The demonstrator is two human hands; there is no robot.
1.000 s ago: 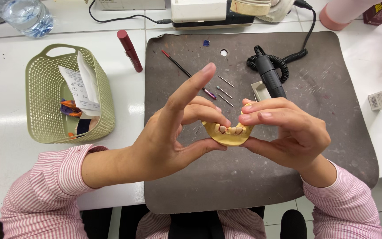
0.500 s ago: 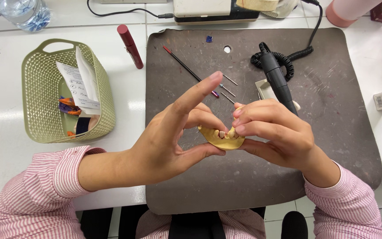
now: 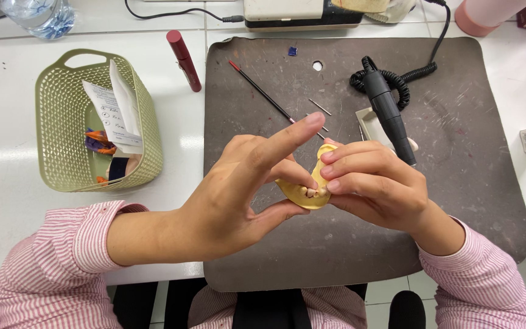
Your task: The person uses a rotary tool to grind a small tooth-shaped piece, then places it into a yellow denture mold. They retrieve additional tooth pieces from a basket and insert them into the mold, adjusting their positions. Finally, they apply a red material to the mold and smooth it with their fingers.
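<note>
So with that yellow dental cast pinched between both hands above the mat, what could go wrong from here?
1. The yellow horseshoe-shaped dental cast is held only by fingertips of the left hand and right hand; it could slip and chip on the dark grey mat.
2. The small teeth might be knocked loose.
3. The thin metal burs could roll away.

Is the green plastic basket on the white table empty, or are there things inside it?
Not empty. The green plastic basket holds folded white papers leaning against its right wall, and small orange and dark items beneath them.
</note>
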